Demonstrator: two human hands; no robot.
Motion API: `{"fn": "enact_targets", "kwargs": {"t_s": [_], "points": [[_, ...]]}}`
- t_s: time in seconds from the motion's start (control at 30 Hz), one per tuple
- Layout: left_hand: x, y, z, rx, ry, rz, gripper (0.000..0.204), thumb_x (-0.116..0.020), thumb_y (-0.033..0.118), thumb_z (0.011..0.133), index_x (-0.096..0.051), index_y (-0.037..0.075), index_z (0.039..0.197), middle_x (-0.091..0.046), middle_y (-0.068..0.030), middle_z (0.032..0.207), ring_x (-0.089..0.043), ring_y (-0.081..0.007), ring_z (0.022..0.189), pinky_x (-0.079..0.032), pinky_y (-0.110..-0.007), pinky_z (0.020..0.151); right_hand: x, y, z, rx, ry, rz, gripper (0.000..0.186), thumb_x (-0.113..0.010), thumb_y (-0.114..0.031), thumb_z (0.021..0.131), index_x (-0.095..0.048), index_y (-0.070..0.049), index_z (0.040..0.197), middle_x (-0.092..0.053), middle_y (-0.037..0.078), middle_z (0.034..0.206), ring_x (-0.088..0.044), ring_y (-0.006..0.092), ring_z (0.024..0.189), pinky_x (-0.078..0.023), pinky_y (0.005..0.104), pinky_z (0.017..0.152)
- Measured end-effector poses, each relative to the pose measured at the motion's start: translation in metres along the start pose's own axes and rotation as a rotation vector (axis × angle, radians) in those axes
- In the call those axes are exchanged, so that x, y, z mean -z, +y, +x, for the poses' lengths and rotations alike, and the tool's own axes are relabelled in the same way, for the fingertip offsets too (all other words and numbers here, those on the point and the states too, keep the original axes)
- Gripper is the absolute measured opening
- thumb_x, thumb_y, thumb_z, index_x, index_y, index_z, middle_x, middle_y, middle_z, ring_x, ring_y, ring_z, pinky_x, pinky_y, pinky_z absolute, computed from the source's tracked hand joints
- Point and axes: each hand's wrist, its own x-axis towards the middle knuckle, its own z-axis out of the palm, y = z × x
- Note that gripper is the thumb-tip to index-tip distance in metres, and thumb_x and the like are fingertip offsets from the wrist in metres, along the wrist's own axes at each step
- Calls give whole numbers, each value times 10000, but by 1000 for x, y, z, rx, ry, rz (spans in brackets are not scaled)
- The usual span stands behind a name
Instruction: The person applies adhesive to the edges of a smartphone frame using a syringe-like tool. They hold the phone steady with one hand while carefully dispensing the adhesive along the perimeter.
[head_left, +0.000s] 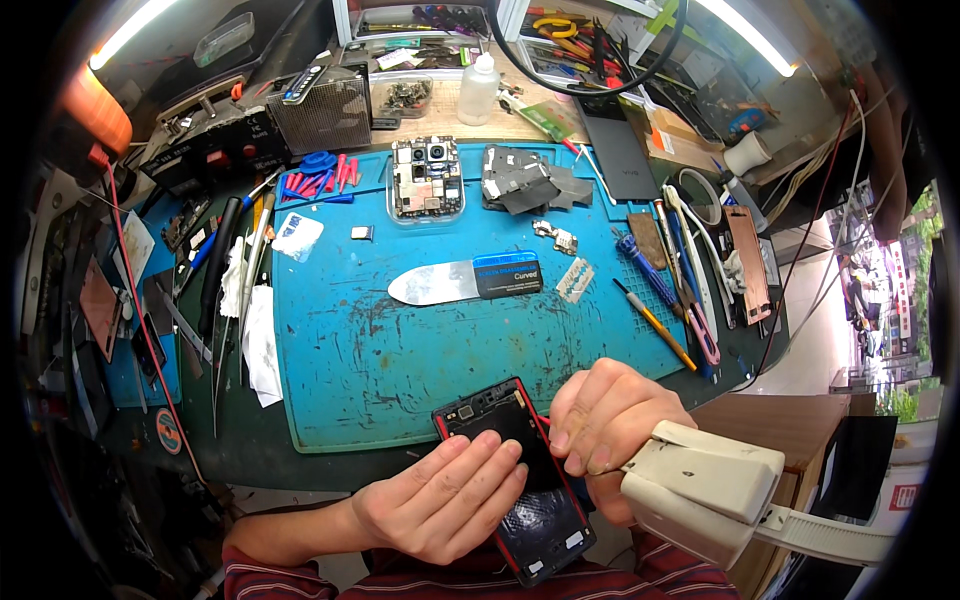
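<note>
Apparently steadied: black, red-edged rectangular phone frame under left hand, fingers flat.
Right hand curled closed by right edge; contents unclear.

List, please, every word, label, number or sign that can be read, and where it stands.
Metal pry blade: print on its black handle; not copied.
Dark grey phone back cover: pale logo; not copied.
Black bench unit: white lettering; not copied.
Smartphone frame: white label, too small.
Round orange sticker: too small.
Red square sign, right: too small.

phone frame partly covered, shirt cropped
</note>
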Motion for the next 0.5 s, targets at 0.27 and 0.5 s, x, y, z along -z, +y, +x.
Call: {"fn": "enact_targets", "kwargs": {"t_s": [0.27, 0.5], "points": [[0, 0, 0, -1, -8, 6, 195, -607, 149, 917, -759, 78, 1016, -750, -85, 1060, -726, -232, 1009, -565, -361, 913, 1, 0, -3, 8, -4, 1, 197, -774, -47, 846, -600, -80, 934, -623, 46, 865, -598, 195, 811, -519, 331, 681], [-1, 1, 0, 5, -6, 4, 178, -625, 146, 919, -759, 74, 1011, -750, -86, 1058, -727, -232, 1007, -563, -360, 914, 1, -1, -4, 26, -3, 1, 234, -814, -120, 842, -607, -75, 942, -627, 53, 873, -602, 201, 822, -522, 336, 683]]}}
